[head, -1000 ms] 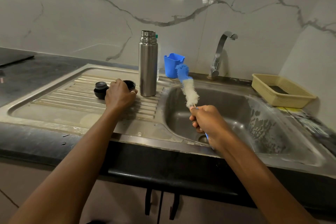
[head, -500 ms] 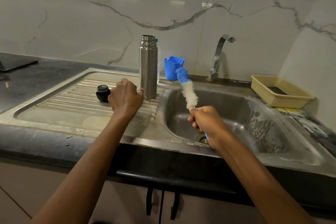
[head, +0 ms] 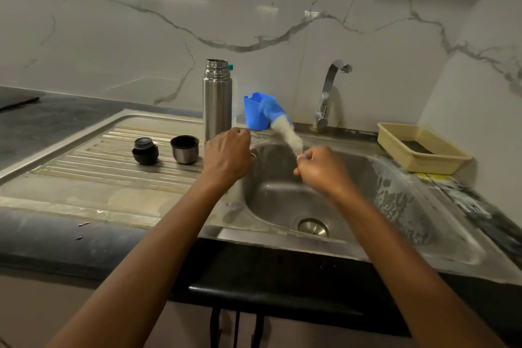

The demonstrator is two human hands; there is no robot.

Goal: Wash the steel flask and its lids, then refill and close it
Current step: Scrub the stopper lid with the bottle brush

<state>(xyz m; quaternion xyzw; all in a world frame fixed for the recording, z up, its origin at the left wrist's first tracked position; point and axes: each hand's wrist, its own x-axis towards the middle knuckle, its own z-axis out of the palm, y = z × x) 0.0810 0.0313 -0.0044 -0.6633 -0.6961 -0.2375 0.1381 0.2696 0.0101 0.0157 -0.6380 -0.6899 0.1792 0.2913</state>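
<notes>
Lying well to the left of the left hand's fingers, a dark countertop [head: 56, 118] meets the ribbed steel drainboard [head: 84, 167]. On the ribs stands a black inner lid [head: 145, 150]. Just right of it, and apart from it, a steel cup lid [head: 184, 149] sits mouth up. Both are left of the left fingers and untouched.

The steel flask [head: 217, 99] stands upright and uncapped at the back of the drainboard, directly beyond the left hand's knuckles, which hide its base. A bottle with a green cap [head: 230, 67] peeks out behind the flask. The left hand [head: 228, 154] hovers back-up at the edge between drainboard and basin, its fingers curled downward, with a ring on one. The palm side is hidden, so it cannot be told whether the fingers touch the flask's foot or hold anything.

Beyond the gap between the two hands' fingers, a blue cup [head: 254, 113] stands by the wall. The bottle brush [head: 284, 128] is blurred, blue at its tip and white lower down. It slants up and to the left from the right hand's fingers, and its tip crosses in front of the blue cup. The right hand [head: 322, 168] is over the sink basin [head: 395, 200], fingers closed round the brush's handle. Below those fingers lies the drain [head: 313, 226], and beyond them the tap [head: 327, 93] rises at the wall. To their right a beige basket [head: 429, 164] sits on the counter, well apart.
</notes>
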